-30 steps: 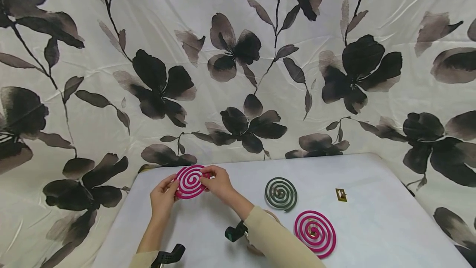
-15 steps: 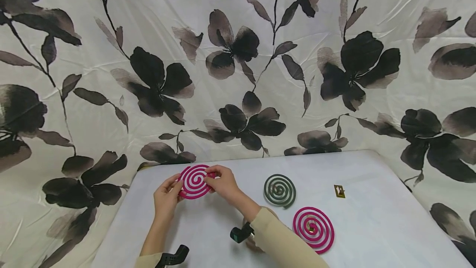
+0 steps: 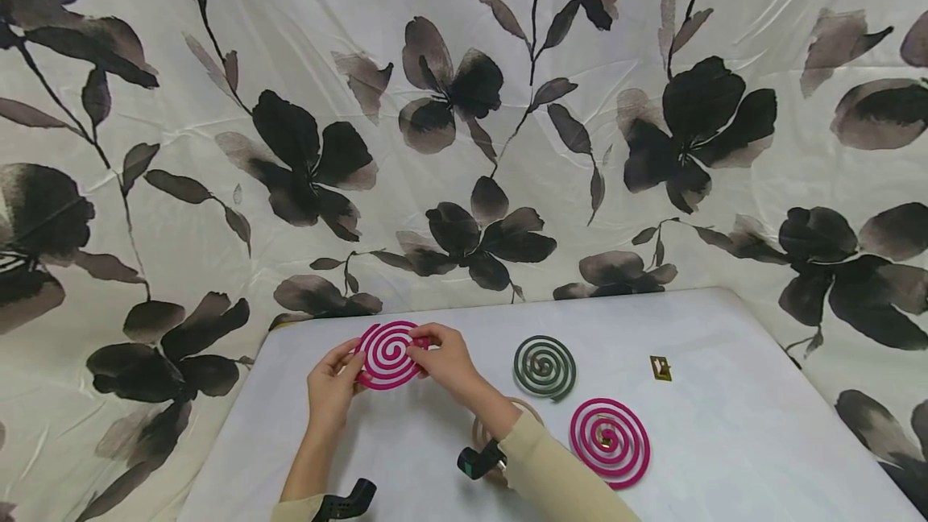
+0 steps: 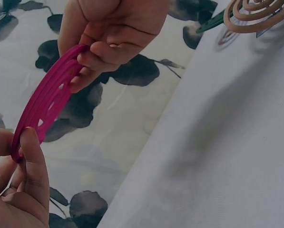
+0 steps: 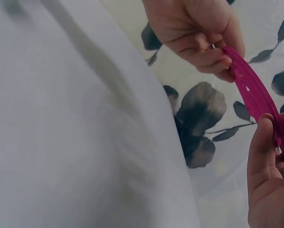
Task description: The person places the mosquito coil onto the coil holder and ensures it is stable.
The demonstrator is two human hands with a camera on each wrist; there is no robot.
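Observation:
A pink spiral mosquito coil is held up by both hands above the far left of the table. My left hand pinches its left rim between thumb and fingers. On the opposite rim, my right hand pinches it the same way. Seen nearly edge-on in the left wrist view, the coil stretches between the two hands and looks slightly bowed. The right wrist view also shows the coil off the table, with the right thumb on its near end.
A green coil and another pink coil, with gold metal at its centre, lie right of the hands. A tan coil is partly under the right forearm. Farther right is a small gold metal stand. Floral cloth hangs behind the white table.
Both hands have drifted a little to the right with the pink coil between them. Their pinch on it looks the same. The view has shifted slightly.

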